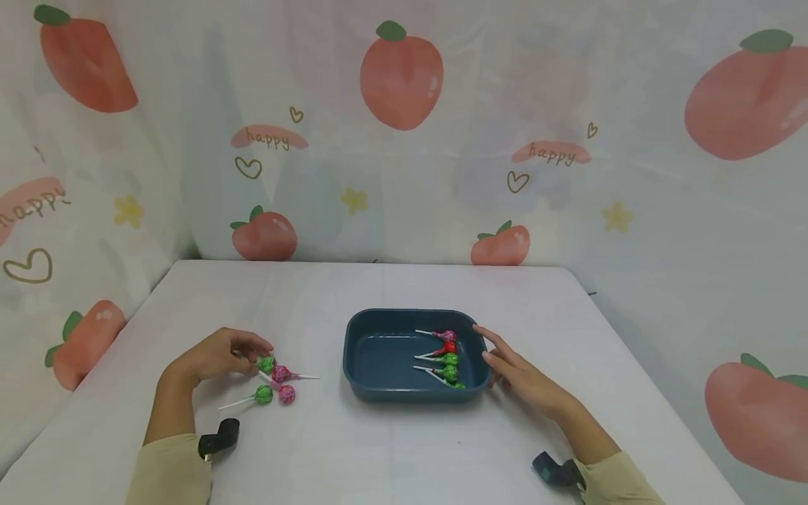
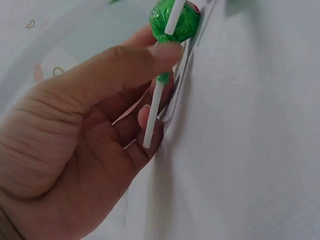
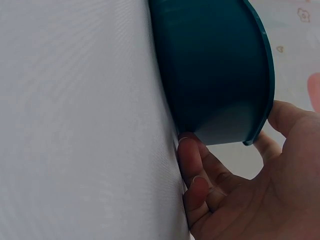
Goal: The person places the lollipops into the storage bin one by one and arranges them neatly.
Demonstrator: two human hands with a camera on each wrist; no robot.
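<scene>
My left hand (image 1: 217, 356) pinches a green-wrapped lollipop (image 2: 172, 22) just below its candy, between thumb and fingers; its white stick hangs toward the palm. Close beside that hand on the table lie a pink lollipop (image 1: 281, 374), a second pink lollipop (image 1: 287, 394) and another green lollipop (image 1: 262, 395). A dark blue rectangular tray (image 1: 391, 394) stands at the middle. Inside its right part, pink, red and green lollipops (image 1: 449, 359) lie in a column, sticks pointing left. My right hand (image 1: 530, 382) touches the tray's right end, with fingertips at the rim and low on the wall.
A white cloth covers the table (image 1: 303, 294). Behind and beside it hangs a curtain (image 1: 429, 182) printed with peaches. Each wrist wears a small black camera, on the left sleeve (image 1: 170, 466) side and on the right sleeve (image 1: 615, 480) side.
</scene>
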